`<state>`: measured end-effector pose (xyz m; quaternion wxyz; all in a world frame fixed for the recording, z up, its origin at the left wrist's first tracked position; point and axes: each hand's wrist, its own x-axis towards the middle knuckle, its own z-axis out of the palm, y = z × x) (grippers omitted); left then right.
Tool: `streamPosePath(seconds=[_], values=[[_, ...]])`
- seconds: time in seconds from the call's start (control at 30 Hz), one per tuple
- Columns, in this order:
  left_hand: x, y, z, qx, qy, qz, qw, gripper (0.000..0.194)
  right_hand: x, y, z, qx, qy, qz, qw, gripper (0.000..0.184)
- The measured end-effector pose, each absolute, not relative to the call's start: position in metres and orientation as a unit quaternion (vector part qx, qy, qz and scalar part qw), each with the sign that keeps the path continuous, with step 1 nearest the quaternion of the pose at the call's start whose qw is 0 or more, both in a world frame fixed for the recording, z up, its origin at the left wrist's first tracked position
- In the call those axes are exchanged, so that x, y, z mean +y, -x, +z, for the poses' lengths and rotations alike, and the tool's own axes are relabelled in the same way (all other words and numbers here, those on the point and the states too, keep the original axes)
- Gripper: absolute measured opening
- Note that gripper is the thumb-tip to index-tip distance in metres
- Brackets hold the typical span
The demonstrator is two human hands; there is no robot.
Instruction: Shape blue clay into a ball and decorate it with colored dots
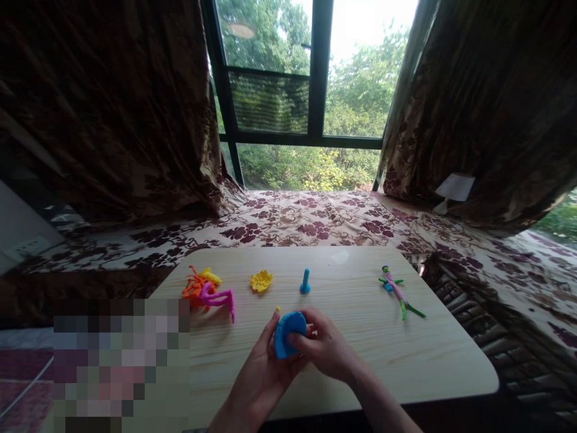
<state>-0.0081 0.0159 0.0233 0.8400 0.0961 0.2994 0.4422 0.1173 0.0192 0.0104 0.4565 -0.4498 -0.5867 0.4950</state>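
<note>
Between both hands, above the near middle of the table, is a flattened blue disc of modelling clay (282, 338). My left hand (270, 370) cups it from the left and below, fingers closed about its edge. My right hand (327, 344) grips it from the right, thumb pressed on its face. A tiny yellow bit (278, 308) shows at my left thumb tip. Beyond the hands a blue clay post with a wider base (305, 282) stands upright. To its left lies a bumpy yellow clay piece (261, 281).
An orange clay shape (197, 290) with a magenta legged piece (220, 297) and a yellow piece lies at the table's left. A pink and green clay figure (395, 288) lies at right. The pale wooden table (433, 361) has a rounded right corner; a small white lamp (455, 187) stands behind.
</note>
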Motion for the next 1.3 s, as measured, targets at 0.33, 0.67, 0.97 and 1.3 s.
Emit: streamPosePath(seconds=[0.33,0.67,0.97,1.3], values=[[0.016,0.004,0.023,0.281,-0.062,0.467,0.836,0.016,0.018,-0.114,0.015,-0.592,0.464,0.466,0.465,0.032],[0.013,0.011,0.017,0.321,-0.099,0.463,0.820,0.016,0.025,-0.115,-0.002,-0.573,0.461,0.508,0.449,0.028],[0.016,0.007,0.028,0.296,-0.079,0.455,0.836,0.016,0.019,-0.115,0.012,-0.578,0.461,0.492,0.459,0.035],[0.008,0.008,0.027,0.308,-0.074,0.502,0.805,0.014,0.023,-0.109,0.003,-0.537,0.441,0.545,0.470,0.037]])
